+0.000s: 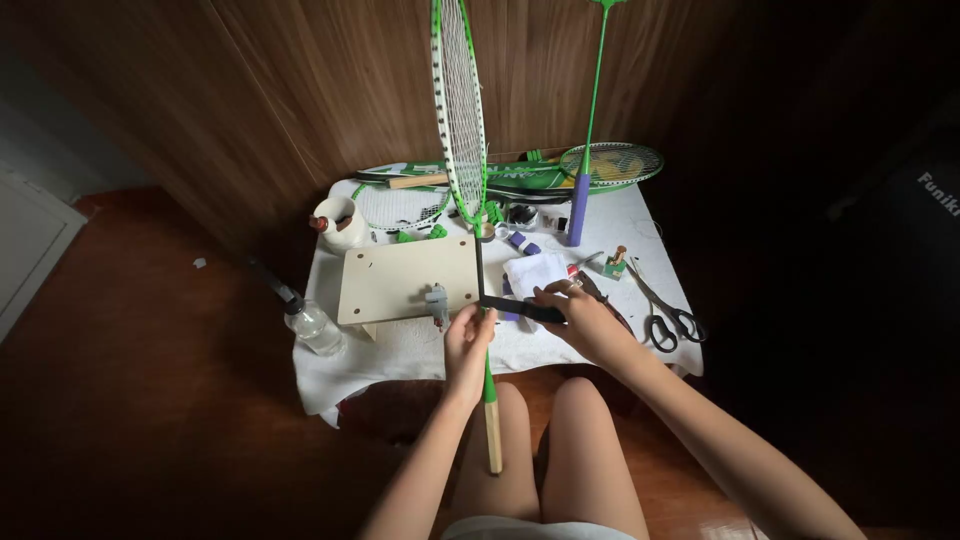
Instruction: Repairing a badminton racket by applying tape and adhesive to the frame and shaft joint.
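I hold a green and white badminton racket upright in front of me. My left hand grips its shaft just above the bare wooden handle, which points down toward my knees. My right hand pinches a black strip of grip tape that stretches left to the shaft, where part of the shaft is wrapped in black.
A small table with a white cloth holds a pale wooden board, scissors, a white cup, more rackets at the back and small items. A clear bottle stands at the table's left edge. Wooden wall behind.
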